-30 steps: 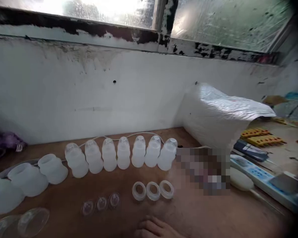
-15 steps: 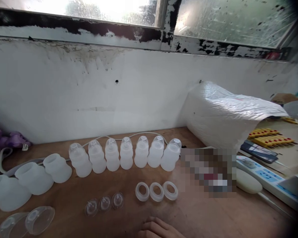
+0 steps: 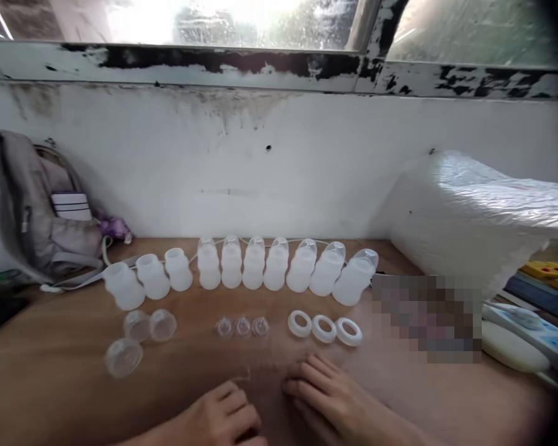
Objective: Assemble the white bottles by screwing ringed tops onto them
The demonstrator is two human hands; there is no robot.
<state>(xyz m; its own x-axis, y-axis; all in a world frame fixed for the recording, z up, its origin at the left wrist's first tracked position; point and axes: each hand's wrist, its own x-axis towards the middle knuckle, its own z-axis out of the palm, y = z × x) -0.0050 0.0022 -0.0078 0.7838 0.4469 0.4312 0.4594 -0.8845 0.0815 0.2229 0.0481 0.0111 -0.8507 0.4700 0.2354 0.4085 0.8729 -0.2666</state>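
Note:
My left hand (image 3: 225, 414) rests low on the wooden table, fingers loosely bent and slightly apart, with nothing seen in it. To its right, my right hand (image 3: 323, 390) lies palm down, fingers spread a little on the tabletop, below three white collar rings (image 3: 324, 329). Left of the rings, three clear silicone nipples (image 3: 242, 326) stand in a row. Three translucent dome caps (image 3: 124, 357) lie farther left. Behind them stand three open white baby bottles (image 3: 153, 276), then several capped baby bottles (image 3: 274, 265) in a curved row. Neither hand touches any of these parts.
A grey backpack (image 3: 32, 204) leans at the left by the wall. On the right are a silvery-white sheet (image 3: 446, 229), a power strip (image 3: 534, 325), a pale oval object (image 3: 511, 347) and a blurred-out patch. A thin cable runs behind the bottles.
The view has swung left, bringing the backpack and more of the table into sight. My left hand has come into view, and more of my right hand shows. The bottle parts keep their arrangement.

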